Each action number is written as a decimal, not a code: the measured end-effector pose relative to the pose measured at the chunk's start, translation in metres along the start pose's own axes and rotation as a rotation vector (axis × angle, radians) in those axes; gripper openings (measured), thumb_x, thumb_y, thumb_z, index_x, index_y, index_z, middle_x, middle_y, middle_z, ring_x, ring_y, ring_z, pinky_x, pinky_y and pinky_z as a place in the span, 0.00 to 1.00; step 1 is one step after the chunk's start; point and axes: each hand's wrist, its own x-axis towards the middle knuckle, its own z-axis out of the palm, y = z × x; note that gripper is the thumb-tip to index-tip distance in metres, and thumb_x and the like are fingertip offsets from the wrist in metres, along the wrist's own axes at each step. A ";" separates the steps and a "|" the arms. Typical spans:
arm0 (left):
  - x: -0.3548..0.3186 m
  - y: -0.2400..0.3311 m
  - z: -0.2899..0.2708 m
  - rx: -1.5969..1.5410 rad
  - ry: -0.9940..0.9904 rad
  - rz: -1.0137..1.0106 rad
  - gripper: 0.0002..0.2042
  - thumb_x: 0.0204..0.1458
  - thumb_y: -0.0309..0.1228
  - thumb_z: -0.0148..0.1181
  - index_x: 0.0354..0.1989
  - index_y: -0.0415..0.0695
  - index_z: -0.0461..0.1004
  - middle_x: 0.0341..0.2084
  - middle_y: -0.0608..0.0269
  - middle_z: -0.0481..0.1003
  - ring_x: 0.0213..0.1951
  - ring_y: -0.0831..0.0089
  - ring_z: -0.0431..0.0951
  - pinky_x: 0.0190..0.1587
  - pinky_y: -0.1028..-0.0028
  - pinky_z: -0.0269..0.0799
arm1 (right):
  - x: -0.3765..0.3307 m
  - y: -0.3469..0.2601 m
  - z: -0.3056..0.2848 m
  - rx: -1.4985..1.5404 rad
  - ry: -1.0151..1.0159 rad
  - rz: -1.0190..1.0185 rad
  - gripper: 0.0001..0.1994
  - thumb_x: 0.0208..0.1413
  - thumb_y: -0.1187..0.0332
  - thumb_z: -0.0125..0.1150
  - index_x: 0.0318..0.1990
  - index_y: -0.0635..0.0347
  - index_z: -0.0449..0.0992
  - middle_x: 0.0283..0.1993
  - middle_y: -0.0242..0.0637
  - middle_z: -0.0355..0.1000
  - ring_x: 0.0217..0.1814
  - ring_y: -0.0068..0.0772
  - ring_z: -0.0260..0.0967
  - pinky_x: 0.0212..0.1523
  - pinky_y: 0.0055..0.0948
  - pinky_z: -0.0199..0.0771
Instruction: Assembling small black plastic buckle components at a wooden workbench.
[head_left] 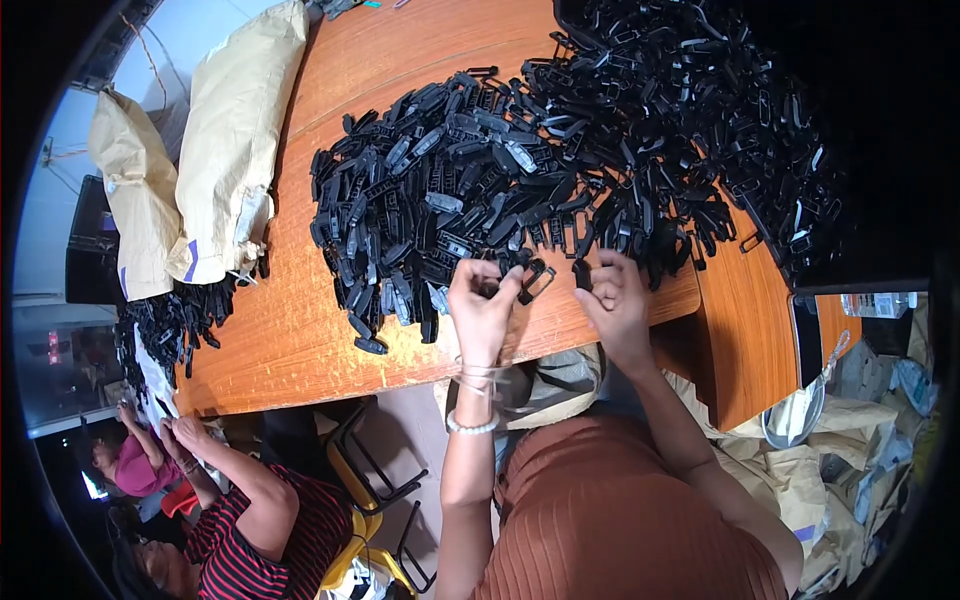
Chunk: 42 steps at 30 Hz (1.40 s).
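My left hand point(482, 305) is closed, with its fingers curled and its thumb pressed forward. At its thumb tip is a black plastic frame piece point(539, 281) with an open middle. Just to the right, my right hand point(616, 308) is closed on a slim black plastic piece point(582, 274) that stands upright at its fingertips. Both hands are above the table's near edge. Beyond them lies a heap of black and dark grey long plastic pieces point(430, 190). A second heap of black open-framed pieces point(680, 110) adjoins it on the right.
The orange wooden table point(290, 340) carries the heaps. Two brown paper sacks point(235, 150) stand at its far left, near another black pile point(185, 320). A person in a striped top point(250, 535) sits at left, with another person beyond. More sacks point(790, 490) lie at lower right.
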 end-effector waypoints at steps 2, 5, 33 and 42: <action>-0.016 0.028 -0.001 -0.308 -0.090 -0.106 0.15 0.42 0.19 0.63 0.37 0.39 0.65 0.21 0.68 0.70 0.16 0.87 0.61 0.16 0.85 0.56 | -0.001 -0.007 -0.005 0.176 0.004 0.175 0.14 0.50 0.84 0.54 0.45 0.67 0.68 0.32 0.26 0.62 0.25 0.10 0.58 0.22 0.11 0.56; -0.036 0.040 -0.010 -0.284 -0.261 -0.170 0.20 0.46 0.17 0.59 0.49 0.36 0.64 0.22 0.66 0.71 0.15 0.86 0.62 0.16 0.86 0.56 | -0.002 -0.002 -0.028 -0.116 -0.145 -0.102 0.19 0.48 0.83 0.55 0.50 0.67 0.66 0.35 0.31 0.65 0.29 0.13 0.64 0.23 0.12 0.62; -0.089 0.067 0.001 0.171 -0.149 0.090 0.11 0.48 0.21 0.57 0.40 0.32 0.73 0.28 0.57 0.71 0.21 0.76 0.70 0.27 0.79 0.67 | -0.025 -0.057 -0.006 -0.382 -0.476 -0.454 0.18 0.51 0.75 0.55 0.51 0.66 0.68 0.44 0.44 0.65 0.37 0.36 0.68 0.37 0.27 0.69; -0.106 0.034 -0.014 -0.426 -0.144 -0.298 0.11 0.53 0.23 0.54 0.43 0.32 0.73 0.13 0.64 0.69 0.14 0.84 0.63 0.16 0.85 0.54 | -0.039 -0.046 -0.008 0.051 -0.448 0.004 0.12 0.48 0.79 0.57 0.42 0.68 0.72 0.41 0.38 0.64 0.33 0.20 0.65 0.29 0.15 0.68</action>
